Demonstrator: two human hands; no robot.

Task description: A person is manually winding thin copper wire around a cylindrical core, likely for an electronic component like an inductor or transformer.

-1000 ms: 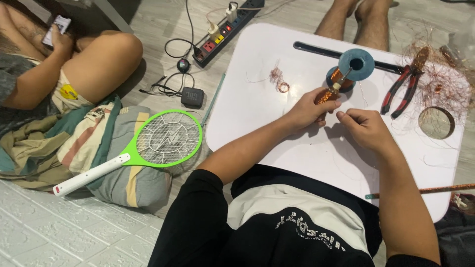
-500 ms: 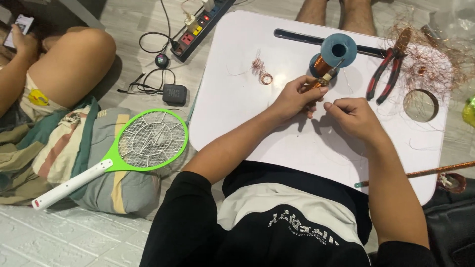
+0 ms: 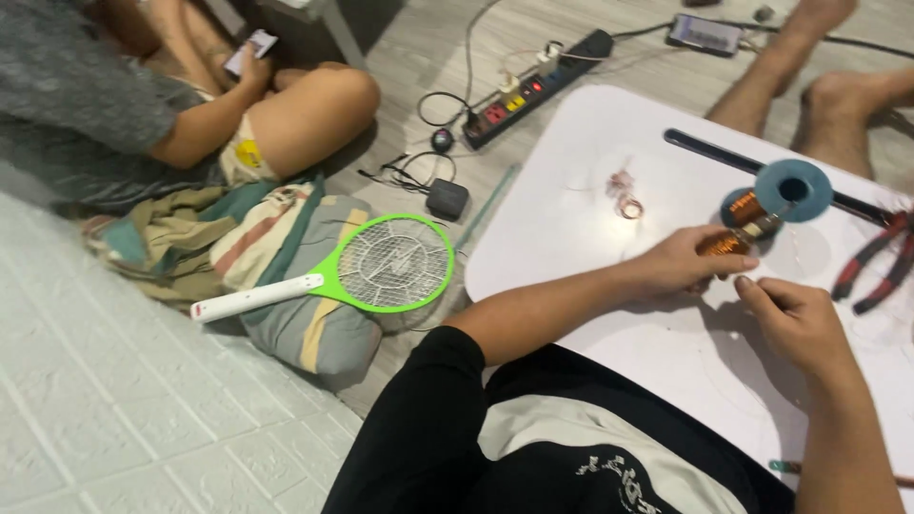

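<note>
My left hand (image 3: 678, 268) rests on the white table (image 3: 571, 228) and grips a small coil wound with copper wire (image 3: 724, 245). The coil's tip points at a blue spool of copper wire (image 3: 788, 190) standing just behind it. My right hand (image 3: 798, 322) sits close to the right of the coil. Its thumb and forefinger are pinched together, and any wire between them is too fine to see. Small loops of copper wire (image 3: 625, 202) lie farther back on the table.
Red-handled pliers (image 3: 874, 266) and a long black tool (image 3: 709, 148) lie on the table's right side. On the floor are a green racket-shaped swatter (image 3: 390, 262), a power strip (image 3: 533, 88), a black adapter (image 3: 446, 198) and a pillow (image 3: 305, 314). A person (image 3: 124, 105) sits at top left; another person's feet (image 3: 838, 90) are at top right.
The view has swung left, so the table now sits at the right of the picture. My hands stay at the coil, the right hand a little farther from the left.
</note>
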